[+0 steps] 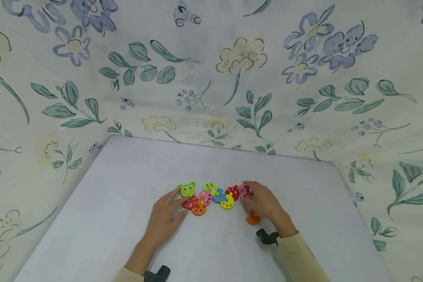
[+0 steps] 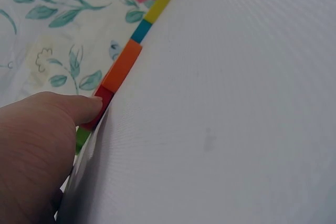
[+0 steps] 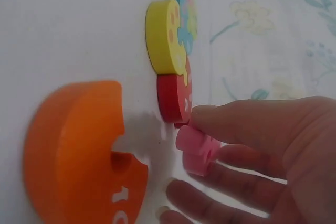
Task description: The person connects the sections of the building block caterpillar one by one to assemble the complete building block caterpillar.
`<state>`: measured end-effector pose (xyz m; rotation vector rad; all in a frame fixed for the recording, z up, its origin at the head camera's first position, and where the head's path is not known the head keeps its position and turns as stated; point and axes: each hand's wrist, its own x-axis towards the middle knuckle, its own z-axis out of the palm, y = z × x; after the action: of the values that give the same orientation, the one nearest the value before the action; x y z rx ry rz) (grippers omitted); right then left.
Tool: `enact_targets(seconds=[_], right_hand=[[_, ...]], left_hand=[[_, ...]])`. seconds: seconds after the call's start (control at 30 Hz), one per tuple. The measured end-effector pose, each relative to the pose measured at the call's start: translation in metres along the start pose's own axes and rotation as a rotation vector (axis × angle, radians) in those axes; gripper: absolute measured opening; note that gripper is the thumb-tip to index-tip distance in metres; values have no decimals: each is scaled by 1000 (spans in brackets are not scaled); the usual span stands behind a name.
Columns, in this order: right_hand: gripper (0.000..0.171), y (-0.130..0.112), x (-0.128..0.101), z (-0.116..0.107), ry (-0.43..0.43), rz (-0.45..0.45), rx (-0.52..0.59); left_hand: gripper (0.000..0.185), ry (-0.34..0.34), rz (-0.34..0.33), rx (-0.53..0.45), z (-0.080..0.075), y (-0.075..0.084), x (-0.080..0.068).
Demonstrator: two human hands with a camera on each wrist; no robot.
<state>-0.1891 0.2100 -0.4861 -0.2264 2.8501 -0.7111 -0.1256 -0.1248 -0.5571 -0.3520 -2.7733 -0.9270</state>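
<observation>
White flat bench (image 1: 127, 219) is seen backed by a floral-print fabric backdrop (image 1: 211, 78) draped behind and on both sides. A chain of colourful wooden numbered puzzle pieces (image 1: 211, 196) is laid across the bench middle, headed at its left end by a green wooden frog-face piece (image 1: 187, 189). Left hand (image 1: 165, 217) is laid flat on the bench, fingers straight and slightly spread, fingertip pressed against the red rounded piece (image 1: 189, 203) just below the frog face. Right hand (image 1: 264, 203) is placed at the chain's right end, a pink wooden piece (image 3: 195, 148) pinched between thumb and fingers, touching the red numbered piece (image 3: 174, 97). A loose orange half-round wooden piece (image 3: 79, 150) is left lying beside the right hand, apart from the chain.
</observation>
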Motion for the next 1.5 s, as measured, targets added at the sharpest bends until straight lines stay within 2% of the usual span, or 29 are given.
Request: enact_targets(seconds=[0.2,0.33,0.87,1.5], right_hand=[[59,2,10,-4,-18,-74,-3],[57,2,17,-6,-49,-87,-6],[47,7,36,-2,-66,-249,-142],[47,9,40,-1,-96,-287,-237]], left_hand=[[46,-4,-2,2,0,0,-1],[46,-13,-8,2,1,0,-1],[45,-26,-17,3,1,0,-2],[45,-17,-11,1,-1,2,0]])
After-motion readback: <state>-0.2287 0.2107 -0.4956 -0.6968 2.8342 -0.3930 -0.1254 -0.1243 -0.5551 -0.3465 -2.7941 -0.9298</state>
